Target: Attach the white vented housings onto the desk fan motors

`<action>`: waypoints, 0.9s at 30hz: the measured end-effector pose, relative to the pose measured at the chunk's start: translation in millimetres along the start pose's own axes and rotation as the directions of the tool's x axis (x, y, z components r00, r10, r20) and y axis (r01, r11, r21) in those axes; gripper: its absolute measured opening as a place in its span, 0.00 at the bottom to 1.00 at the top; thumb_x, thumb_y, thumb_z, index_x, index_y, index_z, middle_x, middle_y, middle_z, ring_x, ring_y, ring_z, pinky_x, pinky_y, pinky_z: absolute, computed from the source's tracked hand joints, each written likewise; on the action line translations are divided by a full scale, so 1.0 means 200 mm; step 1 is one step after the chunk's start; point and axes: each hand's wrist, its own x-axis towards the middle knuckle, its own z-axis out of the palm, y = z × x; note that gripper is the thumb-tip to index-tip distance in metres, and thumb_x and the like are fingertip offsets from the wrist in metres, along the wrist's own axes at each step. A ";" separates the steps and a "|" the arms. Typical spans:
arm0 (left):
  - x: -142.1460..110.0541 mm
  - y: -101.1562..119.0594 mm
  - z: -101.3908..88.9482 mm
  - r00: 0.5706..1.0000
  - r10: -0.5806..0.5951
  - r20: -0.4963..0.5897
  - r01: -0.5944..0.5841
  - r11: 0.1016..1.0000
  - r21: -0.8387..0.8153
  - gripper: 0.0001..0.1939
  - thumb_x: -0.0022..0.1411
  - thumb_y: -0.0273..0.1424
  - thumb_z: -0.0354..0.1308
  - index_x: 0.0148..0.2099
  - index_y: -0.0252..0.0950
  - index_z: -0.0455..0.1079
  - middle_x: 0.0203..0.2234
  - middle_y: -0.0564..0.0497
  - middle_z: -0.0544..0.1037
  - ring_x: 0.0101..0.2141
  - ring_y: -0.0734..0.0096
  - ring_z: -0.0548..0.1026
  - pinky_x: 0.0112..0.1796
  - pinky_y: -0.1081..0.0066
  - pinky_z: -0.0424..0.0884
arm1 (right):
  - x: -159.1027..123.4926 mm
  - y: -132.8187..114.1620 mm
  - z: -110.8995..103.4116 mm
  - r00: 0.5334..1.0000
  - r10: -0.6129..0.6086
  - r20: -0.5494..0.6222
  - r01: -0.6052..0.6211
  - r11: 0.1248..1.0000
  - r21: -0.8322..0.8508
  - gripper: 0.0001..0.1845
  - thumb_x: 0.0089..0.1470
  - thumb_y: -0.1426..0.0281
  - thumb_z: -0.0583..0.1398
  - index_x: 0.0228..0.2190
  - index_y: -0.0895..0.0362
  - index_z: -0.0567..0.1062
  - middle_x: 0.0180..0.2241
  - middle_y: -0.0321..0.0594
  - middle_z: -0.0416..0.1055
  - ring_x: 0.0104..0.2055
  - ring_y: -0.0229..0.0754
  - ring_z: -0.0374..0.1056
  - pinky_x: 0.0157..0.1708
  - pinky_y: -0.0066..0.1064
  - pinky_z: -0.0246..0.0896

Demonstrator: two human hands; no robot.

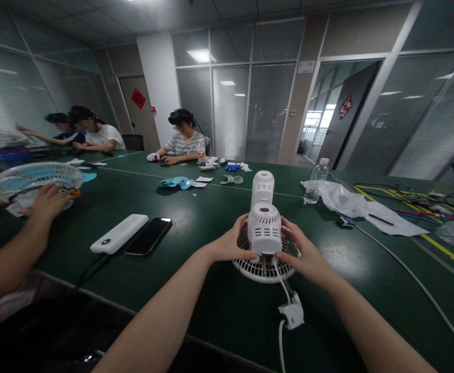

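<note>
**Two-handed grip on a face-down fan, cluttered green table**

So the white electric fan (264, 228) is right of centre in the frame, lower half, on the green table (195, 300). Both forearms come up from the bottom edge and angle inward to it. The left hand (239, 241) is clamped on the left side of the motor housing, thumb laid along its lower edge; the right hand (301, 249) mirrors it on the other side, thumb pointing inward. Fingertips on the far sides are partly hidden, so I can't tell exactly how they wrap.

Around it: a white power bank (120, 234) and a black smartphone (149, 236) lie at centre left, well apart from the left hand. A clear water bottle (317, 181) stands past the right hand, beside crumpled white plastic (343, 199). Closest clutter is the white cord (282, 280) — it drops toward the bottom of the frame with a white blocky piece (292, 312) on it, between the forearms. At far left, a co-worker's hand (50, 199) is at another fan grille (36, 176).

The fan's round grille (267, 275) faces down, vented housing up — long axis running nearly straight up the frame, away from the wearer.
</note>
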 end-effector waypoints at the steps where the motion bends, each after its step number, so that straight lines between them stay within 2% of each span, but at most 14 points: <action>1: 0.00 0.00 0.00 1.000 0.007 0.000 -0.007 1.000 -0.002 0.59 0.44 0.38 0.70 0.68 0.42 0.35 0.64 0.38 0.51 0.63 0.46 0.52 0.60 0.43 0.50 | 0.00 0.00 0.00 1.000 -0.008 -0.001 0.008 1.000 0.000 0.43 0.46 0.65 0.67 0.60 0.48 0.56 0.61 0.45 0.57 0.60 0.54 0.58 0.59 0.53 0.53; 7: 0.00 0.01 -0.01 0.999 0.025 0.021 -0.025 0.999 -0.023 0.57 0.44 0.37 0.70 0.68 0.43 0.38 0.64 0.40 0.51 0.63 0.45 0.52 0.60 0.42 0.49 | 0.00 -0.02 0.00 1.000 -0.008 -0.009 0.008 1.000 0.002 0.42 0.44 0.65 0.67 0.59 0.49 0.59 0.60 0.45 0.58 0.59 0.53 0.60 0.59 0.51 0.54; 16: 0.01 -0.03 0.00 0.999 0.039 0.029 -0.038 0.999 -0.032 0.60 0.43 0.36 0.71 0.68 0.44 0.35 0.65 0.40 0.49 0.64 0.47 0.49 0.61 0.42 0.46 | -0.01 -0.02 -0.01 1.000 -0.026 0.000 0.026 0.999 0.021 0.42 0.43 0.66 0.68 0.58 0.49 0.60 0.59 0.45 0.60 0.58 0.53 0.61 0.58 0.52 0.55; 24: 0.01 -0.04 0.00 0.999 0.027 0.042 -0.024 0.997 -0.076 0.59 0.43 0.35 0.71 0.67 0.46 0.35 0.64 0.41 0.51 0.63 0.46 0.51 0.60 0.42 0.49 | -0.01 -0.01 -0.01 0.999 -0.044 0.022 0.042 0.996 0.081 0.36 0.43 0.66 0.68 0.54 0.49 0.64 0.59 0.44 0.61 0.60 0.53 0.59 0.59 0.53 0.53; 27: 0.01 -0.05 0.01 0.999 0.021 0.035 -0.019 0.998 -0.067 0.58 0.42 0.36 0.71 0.67 0.46 0.36 0.64 0.41 0.51 0.63 0.46 0.52 0.59 0.42 0.50 | -0.01 -0.01 -0.01 1.000 -0.019 0.022 0.018 0.998 0.060 0.36 0.44 0.67 0.68 0.54 0.48 0.62 0.58 0.45 0.61 0.60 0.53 0.59 0.58 0.54 0.52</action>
